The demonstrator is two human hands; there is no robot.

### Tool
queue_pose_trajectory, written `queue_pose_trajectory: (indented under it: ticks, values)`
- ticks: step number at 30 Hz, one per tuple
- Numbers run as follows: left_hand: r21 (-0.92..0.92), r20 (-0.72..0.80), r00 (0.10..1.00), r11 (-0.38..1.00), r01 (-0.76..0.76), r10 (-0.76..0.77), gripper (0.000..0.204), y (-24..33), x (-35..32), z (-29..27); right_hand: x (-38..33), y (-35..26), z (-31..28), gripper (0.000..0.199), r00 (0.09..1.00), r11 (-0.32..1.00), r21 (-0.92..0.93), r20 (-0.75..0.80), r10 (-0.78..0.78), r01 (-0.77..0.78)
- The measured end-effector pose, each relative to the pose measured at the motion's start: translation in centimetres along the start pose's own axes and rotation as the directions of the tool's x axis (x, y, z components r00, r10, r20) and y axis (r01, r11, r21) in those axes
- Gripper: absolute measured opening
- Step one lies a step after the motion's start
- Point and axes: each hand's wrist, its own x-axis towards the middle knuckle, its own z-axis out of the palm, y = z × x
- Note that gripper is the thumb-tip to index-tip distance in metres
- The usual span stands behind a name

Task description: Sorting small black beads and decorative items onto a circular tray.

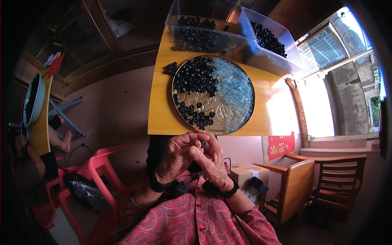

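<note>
Just in front of the table's near edge, my left hand [177,152] and my right hand [213,160] meet with their fingers curled together. A small black round piece with a hollow end [203,143] is pinched in the fingers of my right hand. My left fingers are closed beside it; whatever they grip is hidden. Beyond them lies a round metal tray [222,115] with an embossed bottom. Black hollow pieces [195,77] are heaped on its left side, more are scattered toward its near edge, and small clear bluish pieces [234,87] cover its right side.
A clear plastic bin [212,41] and another bin [255,47], both with black pieces, stand at the yellow table's [161,106] far side. A red plastic chair [102,175] is left, a cardboard box [247,173] and wooden chair [296,188] right. Another person's foot [63,143] shows far left.
</note>
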Motion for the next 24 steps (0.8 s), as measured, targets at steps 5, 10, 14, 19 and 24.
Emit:
queue_pose_trajectory:
  ticks: [5, 10, 14, 19, 24]
  values:
    - [0.082, -0.016, 0.999, 0.996, -0.034, 0.036, 0.038, -0.1, -0.1, -0.3, 0.4, 0.8, 0.8, 0.053, 0.995, 0.997, 0.03, -0.074, -0.072, 0.075]
    - [0.087, -0.057, 0.996, 0.995, -0.059, 0.064, 0.035, -0.4, 0.0, -0.9, 0.5, 0.4, 0.6, 0.053, 0.999, 1.0, 0.008, -0.048, -0.007, 0.007]
    - [0.029, 0.035, 0.998, 0.998, -0.051, 0.05, 0.036, -0.6, 0.1, -1.5, 0.3, 0.2, 0.7, 0.052, 0.993, 0.995, -0.038, -0.065, -0.099, 0.096]
    - [-0.03, 0.067, 0.998, 0.999, -0.017, 0.019, 0.036, -0.1, 0.1, -1.8, -0.1, -0.9, 0.2, 0.055, 0.968, 0.962, -0.126, -0.037, -0.248, 0.242]
    - [0.008, 0.011, 1.0, 1.0, -0.023, 0.023, 0.033, 0.3, 0.1, -1.3, 0.1, -0.8, -1.2, 0.052, 0.842, 0.759, -0.408, 0.05, -0.537, 0.508]
